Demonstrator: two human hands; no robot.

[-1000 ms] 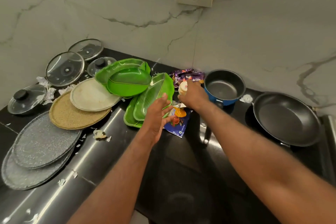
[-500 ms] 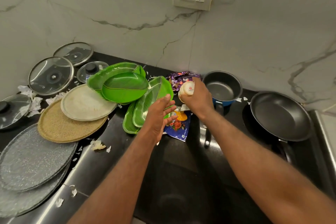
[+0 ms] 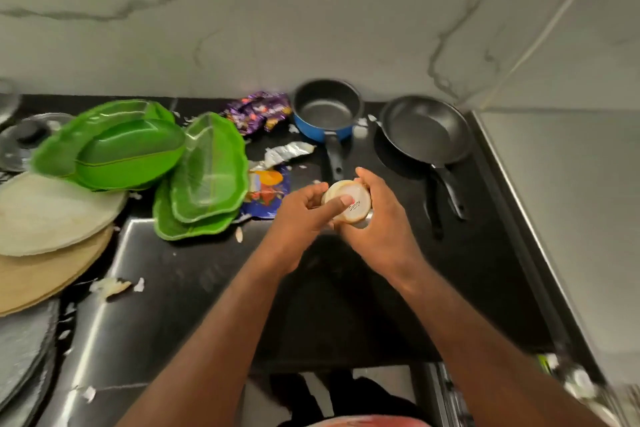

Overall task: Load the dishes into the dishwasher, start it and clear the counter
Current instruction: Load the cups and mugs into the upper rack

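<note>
Both hands hold a small round cream-coloured container (image 3: 353,202) with a printed lid above the black counter (image 3: 207,288). My right hand (image 3: 379,229) cups it from the right. My left hand (image 3: 301,215) grips it from the left, thumb pressed across the lid. Green leaf-shaped plates (image 3: 207,170) lie stacked left of the hands. A blue saucepan (image 3: 327,111) and a black frying pan (image 3: 426,130) stand behind the hands, handles pointing toward me. Round beige and grey plates (image 3: 52,215) overlap at the far left.
Crumpled wrappers lie behind the hands: a purple one (image 3: 258,111), a silver one (image 3: 287,153) and a blue one (image 3: 265,196). White scraps (image 3: 109,286) dot the counter. Glass lids (image 3: 24,135) sit at the back left. A steel surface (image 3: 568,201) borders the counter's right side.
My right hand has brought the container back from near the saucepan toward me. My left hand, open before, has closed on it. The camera has tilted down and right.
</note>
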